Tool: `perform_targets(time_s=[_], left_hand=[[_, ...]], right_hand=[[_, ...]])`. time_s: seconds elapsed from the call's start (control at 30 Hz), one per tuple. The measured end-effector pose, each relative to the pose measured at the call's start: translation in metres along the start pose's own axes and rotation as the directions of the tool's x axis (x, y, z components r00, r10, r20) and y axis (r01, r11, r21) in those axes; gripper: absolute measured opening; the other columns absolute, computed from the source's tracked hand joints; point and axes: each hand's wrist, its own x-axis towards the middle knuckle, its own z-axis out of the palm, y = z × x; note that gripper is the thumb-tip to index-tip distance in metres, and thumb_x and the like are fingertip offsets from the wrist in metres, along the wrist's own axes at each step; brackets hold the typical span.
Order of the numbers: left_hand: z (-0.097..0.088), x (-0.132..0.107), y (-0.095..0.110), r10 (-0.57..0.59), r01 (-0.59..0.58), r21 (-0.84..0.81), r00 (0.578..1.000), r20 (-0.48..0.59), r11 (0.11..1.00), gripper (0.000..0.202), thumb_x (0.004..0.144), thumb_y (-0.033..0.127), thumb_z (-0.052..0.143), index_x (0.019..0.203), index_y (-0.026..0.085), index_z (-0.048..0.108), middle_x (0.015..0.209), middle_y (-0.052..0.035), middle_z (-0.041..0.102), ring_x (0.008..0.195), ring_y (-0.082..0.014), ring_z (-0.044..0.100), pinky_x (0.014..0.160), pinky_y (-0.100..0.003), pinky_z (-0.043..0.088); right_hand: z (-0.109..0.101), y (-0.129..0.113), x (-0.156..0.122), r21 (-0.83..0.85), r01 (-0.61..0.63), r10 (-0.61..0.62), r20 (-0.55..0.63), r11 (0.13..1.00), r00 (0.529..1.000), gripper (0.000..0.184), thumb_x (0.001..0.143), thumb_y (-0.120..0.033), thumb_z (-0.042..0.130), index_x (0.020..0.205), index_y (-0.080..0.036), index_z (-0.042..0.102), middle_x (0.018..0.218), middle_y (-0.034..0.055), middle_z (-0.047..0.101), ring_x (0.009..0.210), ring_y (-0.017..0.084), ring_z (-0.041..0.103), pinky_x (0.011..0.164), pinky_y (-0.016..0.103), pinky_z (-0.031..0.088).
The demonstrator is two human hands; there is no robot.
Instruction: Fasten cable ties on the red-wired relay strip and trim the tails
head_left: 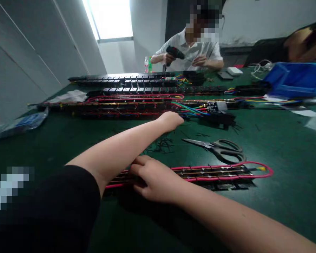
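Observation:
My right hand (158,180) is closed over a long black strip assembly (213,174) with a red cable looped along it, lying near me; fingers and thumb curl round its edges. A yellow-marked end shows inside the loop at the right. My left hand (171,121) reaches over to the far side, beside a second wired strip (137,113); its fingers are hidden behind the back of the hand, so what they touch cannot be told. Thin black cable ties (162,144) lie loose between the hands. Scissors (218,148) with dark handles rest to the right, blades partly apart.
More long black strips (142,90) with coloured wires lie across the back of the green table (287,151). A blue bin (295,82) stands at right, a plastic bag (23,121) at left. Opposite, a person in white holds a power drill (175,52).

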Motion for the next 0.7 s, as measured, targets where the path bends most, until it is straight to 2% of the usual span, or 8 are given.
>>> perform_targets(time_s=[0.07,0.17,0.23,0.33,0.43,0.57,0.7], left_hand=[[-0.007,-0.003,-0.009,-0.006,0.005,-0.028,1.0,-0.017,1.0,0.024,0.079,0.013,0.054,0.098,0.017,0.068,0.097,-0.0084,0.071,0.091,-0.0223,0.065,0.071,-0.029,0.044],[-0.016,-0.012,-0.025,-0.029,0.028,-0.054,0.999,-0.025,0.998,0.033,0.081,0.017,0.054,0.113,0.021,0.064,0.101,-0.0042,0.07,0.089,-0.0183,0.065,0.07,-0.026,0.044],[-0.02,-0.023,-0.037,-0.046,0.046,-0.054,0.999,-0.01,0.997,0.037,0.082,0.018,0.052,0.117,0.021,0.062,0.102,-0.0035,0.07,0.088,-0.0171,0.064,0.071,-0.026,0.044],[-0.019,-0.038,-0.05,-0.032,0.033,-0.03,0.998,0.051,0.999,0.03,0.08,0.017,0.056,0.107,0.022,0.069,0.099,-0.0025,0.071,0.091,-0.0175,0.064,0.075,-0.025,0.045],[-0.013,-0.047,-0.054,-0.008,0.008,-0.001,0.996,0.088,1.0,0.026,0.079,0.017,0.059,0.1,0.024,0.072,0.099,-0.0015,0.072,0.095,-0.0175,0.063,0.08,-0.025,0.045],[-0.004,-0.048,-0.052,0.006,-0.009,0.044,0.997,0.081,0.999,0.025,0.082,0.015,0.055,0.097,0.023,0.072,0.1,-0.0028,0.071,0.097,-0.0176,0.063,0.082,-0.025,0.045],[0.002,-0.048,-0.047,0.018,-0.023,0.094,0.999,0.05,0.995,0.025,0.086,0.015,0.05,0.098,0.019,0.071,0.099,-0.0076,0.071,0.096,-0.0192,0.064,0.08,-0.026,0.047]], right_hand=[[0.0,-0.001,0.0,-0.039,-0.025,0.025,0.006,0.999,1.0,0.017,0.083,-0.022,0.059,0.096,-0.013,0.063,0.111,0.0103,0.059,0.099,0.021,0.054,0.083,0.029,0.045],[0.001,-0.001,0.001,-0.075,-0.043,0.044,0.008,0.996,0.999,0.014,0.083,-0.023,0.058,0.092,-0.013,0.062,0.095,0.0075,0.059,0.085,0.018,0.053,0.072,0.027,0.044],[0.001,-0.001,0.001,-0.08,-0.039,0.039,0.005,0.996,0.999,0.012,0.083,-0.022,0.058,0.091,-0.013,0.062,0.092,0.0065,0.058,0.082,0.017,0.052,0.07,0.027,0.042],[0.001,-0.001,0.0,-0.089,-0.033,0.033,0.003,0.995,0.999,0.008,0.082,-0.02,0.058,0.087,-0.014,0.059,0.091,0.0058,0.056,0.082,0.016,0.049,0.069,0.025,0.041],[0.001,-0.001,0.0,-0.095,-0.024,0.024,0.001,0.995,1.0,0.004,0.082,-0.018,0.056,0.082,-0.015,0.055,0.088,0.0044,0.054,0.079,0.015,0.047,0.067,0.025,0.04],[0.002,-0.001,0.001,-0.095,-0.017,0.017,0.001,0.995,1.0,0.003,0.082,-0.017,0.054,0.081,-0.015,0.052,0.087,0.0037,0.051,0.08,0.015,0.047,0.068,0.024,0.039],[0.002,-0.001,0.0,-0.081,-0.018,0.018,-0.002,0.997,1.0,0.003,0.082,-0.017,0.053,0.081,-0.016,0.051,0.087,0.0032,0.051,0.079,0.014,0.046,0.068,0.024,0.039]])
